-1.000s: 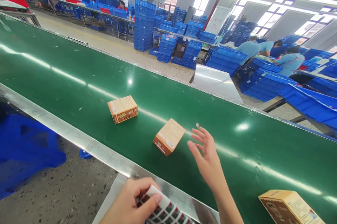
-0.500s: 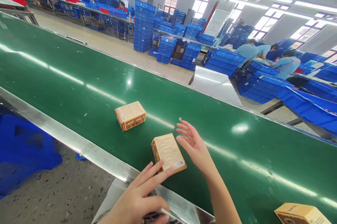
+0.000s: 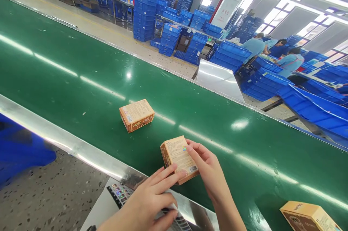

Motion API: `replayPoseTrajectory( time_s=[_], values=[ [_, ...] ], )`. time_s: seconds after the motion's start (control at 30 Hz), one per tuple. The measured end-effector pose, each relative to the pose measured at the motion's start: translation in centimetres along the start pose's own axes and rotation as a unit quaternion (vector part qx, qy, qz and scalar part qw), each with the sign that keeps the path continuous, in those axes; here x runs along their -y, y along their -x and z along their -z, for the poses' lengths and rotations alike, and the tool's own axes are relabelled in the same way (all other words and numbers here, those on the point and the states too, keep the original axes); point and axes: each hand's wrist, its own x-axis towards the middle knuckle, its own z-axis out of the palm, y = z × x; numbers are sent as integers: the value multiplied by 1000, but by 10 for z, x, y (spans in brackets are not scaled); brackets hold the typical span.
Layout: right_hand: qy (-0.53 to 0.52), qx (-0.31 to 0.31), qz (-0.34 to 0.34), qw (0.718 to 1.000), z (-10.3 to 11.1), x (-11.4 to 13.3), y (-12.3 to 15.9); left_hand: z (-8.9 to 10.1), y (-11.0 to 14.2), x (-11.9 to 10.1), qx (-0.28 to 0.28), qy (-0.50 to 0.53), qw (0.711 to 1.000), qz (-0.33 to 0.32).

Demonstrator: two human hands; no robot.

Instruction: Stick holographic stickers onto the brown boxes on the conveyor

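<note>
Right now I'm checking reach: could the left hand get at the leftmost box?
Probably yes: only metal edging and bare belt separate the left hand and leftmost box, though that hand holds stickers.

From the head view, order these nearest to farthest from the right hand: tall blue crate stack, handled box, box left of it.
1. Handled box: touching the right hand.
2. Left box: farther left on the green belt.
3. Tall blue crate stack: beyond the belt.
</note>
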Motion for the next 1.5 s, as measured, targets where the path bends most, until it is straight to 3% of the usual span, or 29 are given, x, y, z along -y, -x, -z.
replayPoseTrajectory(
  time_s=[0.27,0.43,0.67,0.83,1.07,1.3,1.4,1.43,1.5],
  values=[
    [57,37,-7,998,24,8,0,-26,-2,-1,-29,27,999,-19],
    [94,53,-6,994,32,19,0,-20,-10,-9,54,3,998,-21],
    [111,47,-6,993,47,14,5,-52,-12,-9,5,25,999,-22],
    [111,25,10,993,54,13,9,-58,-16,-15,6,32,999,-24],
    [185,-88,63,977,54,-6,21,-70,-22,-21,-7,44,998,-33],
    [177,-227,84,954,62,-18,23,-76,-22,-17,-32,91,993,-68],
    [255,-283,127,916,61,-12,36,-57,-12,-20,-73,171,982,27],
    [278,-276,154,907,59,-10,43,-48,-10,-22,-74,198,973,90],
    [291,-196,205,914,52,-9,58,-26,-6,-26,-62,240,943,220]
  ],
)
